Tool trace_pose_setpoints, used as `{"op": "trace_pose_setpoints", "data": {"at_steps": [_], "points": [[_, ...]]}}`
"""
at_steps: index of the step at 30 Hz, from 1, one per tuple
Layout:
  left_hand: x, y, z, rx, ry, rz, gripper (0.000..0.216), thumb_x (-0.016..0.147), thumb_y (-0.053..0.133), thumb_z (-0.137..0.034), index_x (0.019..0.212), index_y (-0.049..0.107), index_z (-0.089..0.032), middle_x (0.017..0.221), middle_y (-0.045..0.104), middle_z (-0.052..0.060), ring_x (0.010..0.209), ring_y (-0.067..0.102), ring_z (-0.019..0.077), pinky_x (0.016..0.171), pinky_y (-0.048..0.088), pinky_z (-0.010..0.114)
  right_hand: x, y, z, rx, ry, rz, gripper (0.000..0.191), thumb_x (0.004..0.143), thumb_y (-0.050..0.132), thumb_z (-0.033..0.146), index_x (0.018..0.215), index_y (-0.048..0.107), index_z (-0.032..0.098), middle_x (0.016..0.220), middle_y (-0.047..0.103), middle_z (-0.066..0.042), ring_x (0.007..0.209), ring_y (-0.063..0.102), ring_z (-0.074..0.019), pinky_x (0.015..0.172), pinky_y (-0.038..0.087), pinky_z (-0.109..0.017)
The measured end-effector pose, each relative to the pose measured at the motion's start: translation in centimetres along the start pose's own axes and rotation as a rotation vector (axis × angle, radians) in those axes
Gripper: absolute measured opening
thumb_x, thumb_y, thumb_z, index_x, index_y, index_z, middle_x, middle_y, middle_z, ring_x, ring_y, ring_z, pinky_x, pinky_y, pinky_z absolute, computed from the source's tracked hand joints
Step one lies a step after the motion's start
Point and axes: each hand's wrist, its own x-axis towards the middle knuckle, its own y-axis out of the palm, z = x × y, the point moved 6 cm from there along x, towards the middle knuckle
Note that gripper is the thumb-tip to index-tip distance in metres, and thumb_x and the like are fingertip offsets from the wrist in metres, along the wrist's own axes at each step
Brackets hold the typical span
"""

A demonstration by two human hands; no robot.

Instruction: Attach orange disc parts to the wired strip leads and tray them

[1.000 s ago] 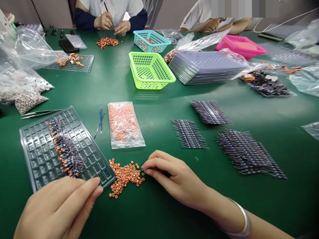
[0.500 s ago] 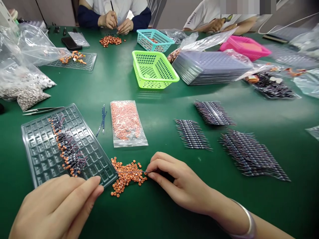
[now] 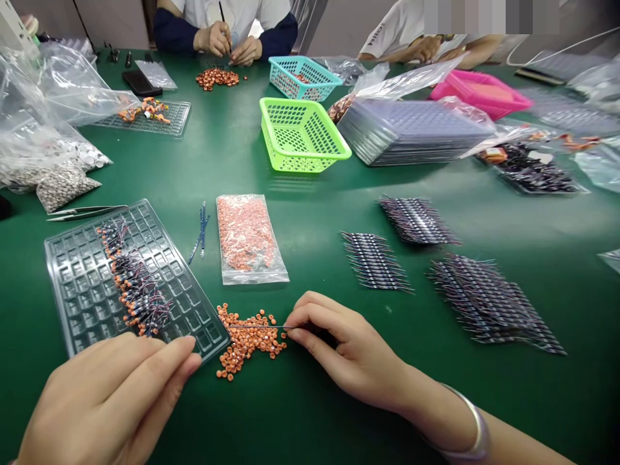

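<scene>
A thin dark wire (image 3: pixel 261 327) is pinched between the thumb and forefinger of my right hand (image 3: pixel 343 349). It points left, level, across a pile of small round orange pieces (image 3: pixel 249 342). My left hand (image 3: pixel 111 394) has thumb and fingertips pressed together over the near edge of a clear plastic tray (image 3: pixel 179 258); anything between them is too small or hidden to make out. Across that tray lies a row of small wired parts with orange tips (image 3: pixel 138 284). Just beyond the pile rests a clear bag of orange pieces (image 3: pixel 247 236).
Three bundles of thin wired parts, one a wide bundle (image 3: pixel 494 303), lie to the right. Tweezers (image 3: pixel 87 211) and blue strips (image 3: pixel 199 232) are near the tray. Farther back stand a green basket (image 3: pixel 305 165) and stacked plastic trays (image 3: pixel 411 132). Two people sit across the table.
The wire in my right hand sits slightly higher over the pile. My left fingertips have shifted up a little. The whole view has moved slightly.
</scene>
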Motion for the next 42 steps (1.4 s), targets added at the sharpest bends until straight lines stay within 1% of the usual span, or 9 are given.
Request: {"op": "trace_pose_setpoints", "data": {"at_steps": [7, 13, 18, 21, 32, 42], "points": [[0.14, -0.04, -0.05, -0.006, 0.006, 0.017, 0.022, 0.089, 0.063, -0.012, 0.111, 0.064, -0.014, 0.089, 0.069, 0.003, 0.076, 0.063, 0.0122, 0.073, 0.049, 0.028, 0.12, 0.12, 0.22, -0.002, -0.013, 0.006, 0.018, 0.095, 0.045, 0.007, 0.089, 0.058, 0.019, 0.081, 0.052, -0.003, 0.072, 0.052, -0.0188, 0.063, 0.042, -0.029], [-0.04, -0.01, 0.01, 0.005, -0.022, 0.01, 0.022, 0.09, 0.063, -0.013, 0.112, 0.064, -0.016, 0.089, 0.069, 0.002, 0.072, 0.063, 0.0123, 0.071, 0.049, 0.029, 0.06, 0.15, 0.33, -0.019, -0.02, 0.006, 0.018, 0.095, 0.045, 0.008, 0.089, 0.058, 0.019, 0.081, 0.053, -0.004, 0.071, 0.053, -0.019, 0.063, 0.042, -0.029], [0.1, -0.28, -0.18, 0.003, -0.01, 0.013, 0.021, 0.09, 0.063, -0.012, 0.111, 0.064, -0.014, 0.087, 0.068, 0.002, 0.073, 0.062, 0.012, 0.071, 0.048, 0.029, -0.09, 0.21, 0.23, -0.02, -0.012, 0.019, 0.018, 0.096, 0.045, 0.008, 0.09, 0.058, 0.019, 0.081, 0.052, -0.004, 0.072, 0.052, -0.0196, 0.063, 0.042, -0.03], [0.14, -0.28, -0.23, 0.001, 0.002, -0.01, 0.019, 0.09, 0.063, -0.012, 0.109, 0.065, -0.013, 0.087, 0.067, 0.002, 0.073, 0.061, 0.0111, 0.07, 0.047, 0.029, -0.13, 0.25, 0.16, -0.011, -0.019, 0.019, 0.018, 0.096, 0.045, 0.007, 0.09, 0.057, 0.019, 0.081, 0.052, -0.004, 0.072, 0.052, -0.0195, 0.063, 0.041, -0.03], [-0.08, -0.28, -0.19, -0.03, -0.004, -0.019, 0.02, 0.088, 0.066, -0.01, 0.109, 0.066, -0.011, 0.091, 0.067, 0.002, 0.078, 0.059, 0.0102, 0.075, 0.047, 0.029, -0.12, 0.14, 0.08, -0.011, -0.036, 0.017, 0.019, 0.095, 0.044, 0.004, 0.09, 0.056, 0.019, 0.082, 0.052, -0.003, 0.072, 0.051, -0.0179, 0.064, 0.041, -0.028], [0.14, -0.25, -0.2, -0.031, -0.01, -0.027, 0.019, 0.089, 0.064, -0.009, 0.108, 0.066, -0.012, 0.089, 0.067, 0.002, 0.077, 0.059, 0.0105, 0.073, 0.047, 0.029, -0.12, 0.17, 0.24, -0.015, -0.044, 0.023, 0.019, 0.095, 0.044, 0.004, 0.09, 0.056, 0.018, 0.082, 0.052, -0.003, 0.072, 0.051, -0.0176, 0.062, 0.041, -0.027]]}}
